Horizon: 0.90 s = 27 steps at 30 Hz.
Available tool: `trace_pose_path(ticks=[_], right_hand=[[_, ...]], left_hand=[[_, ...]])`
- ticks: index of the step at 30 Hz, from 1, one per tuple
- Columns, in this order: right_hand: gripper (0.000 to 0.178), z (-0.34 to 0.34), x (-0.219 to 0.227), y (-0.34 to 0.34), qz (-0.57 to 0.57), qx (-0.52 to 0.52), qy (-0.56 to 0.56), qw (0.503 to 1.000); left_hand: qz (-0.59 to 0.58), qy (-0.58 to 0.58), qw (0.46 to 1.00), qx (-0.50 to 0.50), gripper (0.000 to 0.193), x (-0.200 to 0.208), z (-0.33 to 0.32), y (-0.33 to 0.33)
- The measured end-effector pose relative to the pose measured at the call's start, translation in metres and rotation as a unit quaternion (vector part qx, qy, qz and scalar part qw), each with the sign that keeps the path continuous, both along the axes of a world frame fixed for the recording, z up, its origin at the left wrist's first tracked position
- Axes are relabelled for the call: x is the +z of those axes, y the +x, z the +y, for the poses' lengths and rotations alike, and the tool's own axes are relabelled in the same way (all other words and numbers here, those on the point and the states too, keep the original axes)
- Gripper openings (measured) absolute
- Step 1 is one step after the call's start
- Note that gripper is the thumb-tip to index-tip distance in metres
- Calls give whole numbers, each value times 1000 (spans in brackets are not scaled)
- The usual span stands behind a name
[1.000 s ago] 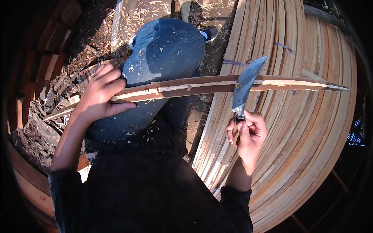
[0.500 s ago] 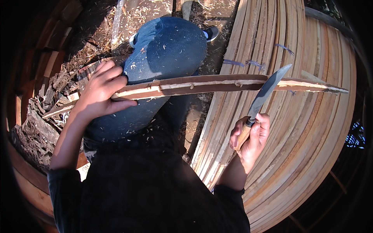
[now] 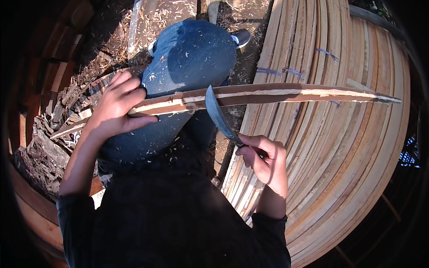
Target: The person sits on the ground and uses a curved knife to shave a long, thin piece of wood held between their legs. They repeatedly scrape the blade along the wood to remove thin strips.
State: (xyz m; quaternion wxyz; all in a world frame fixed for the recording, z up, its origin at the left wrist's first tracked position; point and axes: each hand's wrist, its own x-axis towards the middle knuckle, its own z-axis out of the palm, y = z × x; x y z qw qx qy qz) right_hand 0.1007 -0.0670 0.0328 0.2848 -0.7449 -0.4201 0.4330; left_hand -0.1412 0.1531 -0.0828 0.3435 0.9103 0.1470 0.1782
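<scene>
A long wooden strip (image 3: 268, 95) with brown outer faces and a pale shaved edge lies across my raised thigh, its tapering far end reaching out to the right. My left hand (image 3: 120, 105) is closed round the strip's left part, thumb along the near side. In my right hand (image 3: 264, 156) is a knife (image 3: 217, 114) with a grey, curved blade; the fingers wrap its handle, which is mostly hidden. The blade crosses the strip just right of my thigh, its tip past the far edge. A small curled shaving (image 3: 191, 107) clings to the strip beside the blade.
Long pale wooden slats (image 3: 330, 156), bundled with purple ties (image 3: 326, 53), fill the right side beneath the strip. Bark scraps (image 3: 49, 147) and shavings litter the ground at left. Stacked boards (image 3: 40, 210) line the left rim. Shavings dot my jeans (image 3: 192, 53).
The knife has travelled left along the strip, from over the slats to near my thigh, and a curl now shows beside it. My left hand keeps its place.
</scene>
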Motion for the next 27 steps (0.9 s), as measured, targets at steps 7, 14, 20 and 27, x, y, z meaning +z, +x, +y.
trace_pose_path(ticks=[7,14,20,27], right_hand=[[20,-14,7,14,91,-220,134,962],[22,-15,1,0,84,-255,205,941],[20,-12,4,9,90,-272,296,911],[22,-15,-3,17,55,-197,208,956]], left_hand=[[-1,-11,1000,4,46,-4,-1,-1],[11,0,1000,-3,46,-2,1,0],[12,-4,1000,3,46,-1,1,-2],[1,-4,1000,0,45,-2,1,-2]])
